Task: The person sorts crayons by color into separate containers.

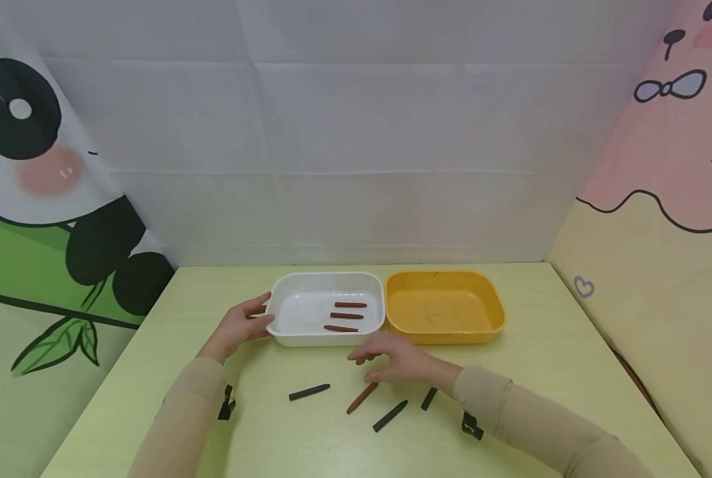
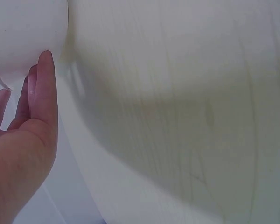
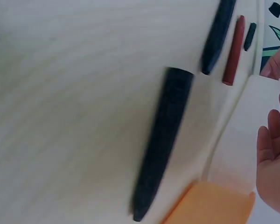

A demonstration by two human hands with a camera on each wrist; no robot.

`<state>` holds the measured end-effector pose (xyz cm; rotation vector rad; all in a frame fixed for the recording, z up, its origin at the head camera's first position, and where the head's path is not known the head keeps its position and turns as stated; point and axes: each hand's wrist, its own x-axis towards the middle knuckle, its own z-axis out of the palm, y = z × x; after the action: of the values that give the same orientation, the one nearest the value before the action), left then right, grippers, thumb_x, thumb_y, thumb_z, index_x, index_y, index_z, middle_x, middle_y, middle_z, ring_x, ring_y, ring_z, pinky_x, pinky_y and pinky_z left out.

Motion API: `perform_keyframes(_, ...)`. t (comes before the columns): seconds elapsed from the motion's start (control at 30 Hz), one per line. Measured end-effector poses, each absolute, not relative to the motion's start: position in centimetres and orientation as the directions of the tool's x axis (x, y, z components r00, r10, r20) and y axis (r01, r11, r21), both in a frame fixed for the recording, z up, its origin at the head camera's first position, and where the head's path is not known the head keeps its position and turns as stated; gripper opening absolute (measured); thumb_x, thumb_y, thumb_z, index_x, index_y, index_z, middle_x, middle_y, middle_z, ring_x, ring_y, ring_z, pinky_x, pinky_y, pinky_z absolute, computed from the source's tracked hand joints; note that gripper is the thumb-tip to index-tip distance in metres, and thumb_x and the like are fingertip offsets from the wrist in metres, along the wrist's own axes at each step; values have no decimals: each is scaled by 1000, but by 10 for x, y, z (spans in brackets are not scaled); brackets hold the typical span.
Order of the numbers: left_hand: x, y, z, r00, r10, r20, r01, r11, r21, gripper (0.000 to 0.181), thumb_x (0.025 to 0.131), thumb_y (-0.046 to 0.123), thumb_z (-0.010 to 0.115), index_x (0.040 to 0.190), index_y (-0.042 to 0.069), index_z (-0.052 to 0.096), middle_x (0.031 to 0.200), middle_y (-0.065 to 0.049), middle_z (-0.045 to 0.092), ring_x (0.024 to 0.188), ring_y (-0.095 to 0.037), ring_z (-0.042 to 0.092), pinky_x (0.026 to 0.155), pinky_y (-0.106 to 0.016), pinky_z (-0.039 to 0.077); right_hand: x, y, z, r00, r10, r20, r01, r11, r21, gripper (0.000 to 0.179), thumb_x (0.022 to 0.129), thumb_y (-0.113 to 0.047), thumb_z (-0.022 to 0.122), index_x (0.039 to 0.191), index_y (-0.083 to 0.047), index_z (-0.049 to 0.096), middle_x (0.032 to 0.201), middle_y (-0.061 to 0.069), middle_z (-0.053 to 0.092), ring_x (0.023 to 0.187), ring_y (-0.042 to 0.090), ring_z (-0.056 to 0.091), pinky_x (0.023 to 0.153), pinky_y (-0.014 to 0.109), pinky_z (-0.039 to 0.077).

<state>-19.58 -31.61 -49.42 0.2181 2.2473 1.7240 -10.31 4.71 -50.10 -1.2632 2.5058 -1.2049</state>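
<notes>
My left hand (image 1: 239,326) grips the left end of the white tray (image 1: 275,332), with its thumb at the rim and fingers against the outer wall (image 2: 46,84). Three red crayons (image 1: 347,315) lie in that tray. In front of the tray's right corner my right hand (image 1: 394,358) hovers with loosely bent fingers and holds nothing. Just below its thumb lies a red crayon (image 1: 362,398) on the table. Black crayons lie around it: one to the left (image 1: 309,392), one nearer me (image 1: 390,416), and one partly hidden under the right wrist (image 1: 429,398).
A yellow tray (image 1: 445,338) stands against the white tray's right side, with dark marks on its floor. Both trays are near the back of the pale table (image 1: 272,445). A white cloth (image 1: 356,133) hangs behind, and printed cartoon panels flank the table.
</notes>
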Motion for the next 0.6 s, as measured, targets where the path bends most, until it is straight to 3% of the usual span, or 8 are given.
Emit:
perform_keyframes(0.13, -197, -316, -495, -944, 297, -141, -59, 271, 961, 66, 98, 1, 59, 155, 2, 25, 144, -35, 35, 114, -37, 56, 91, -38, 56, -101, 48, -512, -635, -739, 227, -633, 329, -701, 45, 82, -5, 81, 125, -10, 69, 114, 5, 69, 103, 16, 61, 93, 28, 52)
perform_keyframes(0.3, -198, -316, -497, -944, 300, -135, -48, 278, 959, 66, 99, 2, 58, 156, 2, 25, 144, -35, 35, 118, -40, 53, 92, -39, 55, -98, 50, -519, -661, -734, 156, -550, 332, -766, 43, 83, -5, 79, 125, -10, 69, 117, 0, 67, 107, 17, 59, 98, 30, 49)
perform_keyframes(0.6, -201, -314, -498, -947, 294, -132, -48, 278, 959, 69, 98, 7, 62, 156, 4, 25, 145, -35, 34, 115, -38, 56, 91, -37, 56, -103, 51, -535, -614, -771, 168, -604, 322, -729, 43, 83, -4, 79, 124, -13, 70, 116, -7, 66, 106, 14, 58, 95, 24, 47)
